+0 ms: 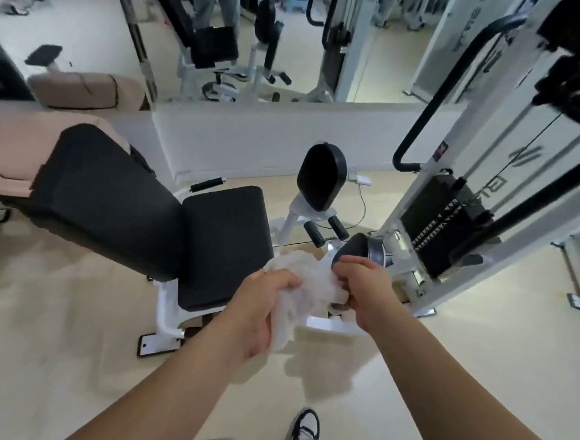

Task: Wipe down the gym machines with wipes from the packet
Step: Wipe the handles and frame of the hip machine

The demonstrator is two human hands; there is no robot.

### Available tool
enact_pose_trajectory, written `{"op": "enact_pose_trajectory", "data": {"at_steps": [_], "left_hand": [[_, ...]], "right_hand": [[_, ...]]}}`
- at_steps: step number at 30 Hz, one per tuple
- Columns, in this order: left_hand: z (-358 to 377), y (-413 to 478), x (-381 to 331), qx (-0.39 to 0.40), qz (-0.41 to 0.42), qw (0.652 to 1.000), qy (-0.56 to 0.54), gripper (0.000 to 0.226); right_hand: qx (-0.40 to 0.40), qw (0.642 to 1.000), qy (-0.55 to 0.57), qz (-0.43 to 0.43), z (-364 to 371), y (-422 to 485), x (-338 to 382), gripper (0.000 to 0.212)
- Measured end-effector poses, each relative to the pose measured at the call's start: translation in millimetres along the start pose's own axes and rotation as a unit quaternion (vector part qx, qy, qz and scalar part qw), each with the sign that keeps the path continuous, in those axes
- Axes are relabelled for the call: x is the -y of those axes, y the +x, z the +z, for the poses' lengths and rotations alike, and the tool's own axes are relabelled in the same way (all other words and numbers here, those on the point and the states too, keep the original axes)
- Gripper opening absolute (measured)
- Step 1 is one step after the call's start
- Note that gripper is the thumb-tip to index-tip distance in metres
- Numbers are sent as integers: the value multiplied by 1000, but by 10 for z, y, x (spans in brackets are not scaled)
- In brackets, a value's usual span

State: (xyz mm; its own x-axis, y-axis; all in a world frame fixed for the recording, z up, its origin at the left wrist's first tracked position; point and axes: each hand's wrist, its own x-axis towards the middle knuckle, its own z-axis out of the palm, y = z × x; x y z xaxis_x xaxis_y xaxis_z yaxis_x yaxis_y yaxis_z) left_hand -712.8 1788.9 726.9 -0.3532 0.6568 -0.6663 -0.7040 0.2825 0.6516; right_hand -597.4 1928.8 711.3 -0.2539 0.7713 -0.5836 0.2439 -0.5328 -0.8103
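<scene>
Wall mirror [378, 71]; tan cushion [11, 155], perhaps a mat

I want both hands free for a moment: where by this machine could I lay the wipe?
The black padded seat, between the black padded backrest and the white leg frame, is bare. So is the cream floor left of the machine's white base bar. It is crowded past the right hand: black oval pads, pegs and the black weight stack sit close.

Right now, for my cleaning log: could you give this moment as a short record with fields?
left hand: grips crumpled white wipe
right hand: pinches same wipe's other side
wipe state: bunched between both hands
machine: white frame, black padded seat, black backrest, black oval leg pad
weight stack: right of seat
</scene>
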Motion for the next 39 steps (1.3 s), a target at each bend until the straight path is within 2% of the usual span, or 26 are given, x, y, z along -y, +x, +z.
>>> {"op": "enact_pose_trajectory", "data": {"at_steps": [3,8,12,19,21,24,27,29,31,33,35,37,39], "left_hand": [[507,302,113,-33,-29,999,14,36],[1118,626,274,-64,-48,996,26,29],[1500,973,183,-64,-69,995,36,33],[2171,1662,-150,-15,-106,993,51,41],[2504,1806,-231,3,-94,993,66,45],[3057,1987,-289,24,-56,992,114,73],[3574,2086,-348,54,-37,988,142,75],[3901,2100,-405,64,-34,987,143,58],[4211,2158,-410,78,-23,989,127,44],[4571,2223,-377,93,7,986,138,45],[4957,2277,-311,91,51,983,152,44],[5370,2250,-227,90,81,981,154,35],[5713,2236,-105,80,126,973,179,32]], "right_hand": [[-9,1000,-21,7,-474,305,142,11],[-27,998,-56,6,-1028,706,248,12],[-29,998,-54,7,-1241,1009,410,13],[-111,990,-72,-41,-1781,1519,956,13],[-116,989,-68,-65,-1992,1612,1157,12],[-120,986,-64,-92,-2267,1712,1440,15],[-136,974,-104,-147,-2552,1787,1660,19],[-161,941,-195,-226,-2782,1803,1840,18],[-175,872,-299,-346,-3072,1810,2104,12],[-194,755,-393,-487,-3392,1864,2411,9],[-221,644,-429,-593,-3702,1993,2668,10],[-246,580,-451,-632,-4004,2140,2876,15],[-266,553,-489,-620,-4329,2296,3009,20]]}}
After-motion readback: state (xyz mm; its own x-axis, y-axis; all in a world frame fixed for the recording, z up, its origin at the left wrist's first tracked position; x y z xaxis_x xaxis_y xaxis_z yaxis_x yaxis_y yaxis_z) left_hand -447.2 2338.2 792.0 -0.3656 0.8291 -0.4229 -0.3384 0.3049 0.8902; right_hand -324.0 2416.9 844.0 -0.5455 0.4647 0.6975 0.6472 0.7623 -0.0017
